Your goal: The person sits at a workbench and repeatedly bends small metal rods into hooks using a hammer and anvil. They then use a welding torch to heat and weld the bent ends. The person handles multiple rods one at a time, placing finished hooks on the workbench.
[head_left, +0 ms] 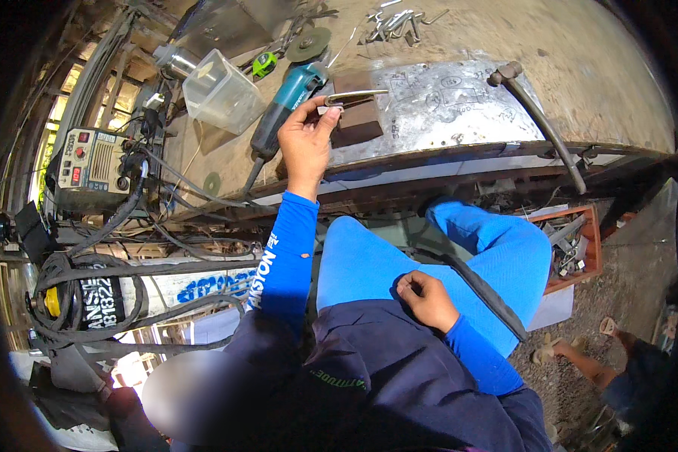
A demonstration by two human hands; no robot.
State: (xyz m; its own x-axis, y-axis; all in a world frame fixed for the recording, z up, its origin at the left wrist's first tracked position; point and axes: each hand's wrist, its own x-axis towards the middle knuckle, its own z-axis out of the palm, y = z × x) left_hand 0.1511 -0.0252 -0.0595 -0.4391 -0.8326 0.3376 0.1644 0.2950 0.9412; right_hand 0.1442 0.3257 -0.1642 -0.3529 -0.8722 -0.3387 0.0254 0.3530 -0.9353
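Observation:
My left hand (pixel 307 145) is raised at the bench edge, its fingers pinched on a bent metal rod (pixel 358 96). A small whitish bit (pixel 330 110) shows by the fingertips; I cannot tell what it is. Just beyond and below the rod lies a brown block (pixel 356 124) on a marked metal sheet (pixel 459 102). Left of the hand rests a teal angle grinder (pixel 295 89) with its disc upward. My right hand (pixel 429 300) lies on my blue-clad thigh, fingers curled loosely in, with nothing seen in it.
A hammer (pixel 539 113) overhangs the bench edge. Bent rods (pixel 403 26), a clear plastic container (pixel 222 94) and a green tape measure (pixel 264 65) lie farther back. A welding machine (pixel 90 169) with looped cables stands left. An orange tray (pixel 597 248) of scraps and another person's arm (pixel 586 363) are right.

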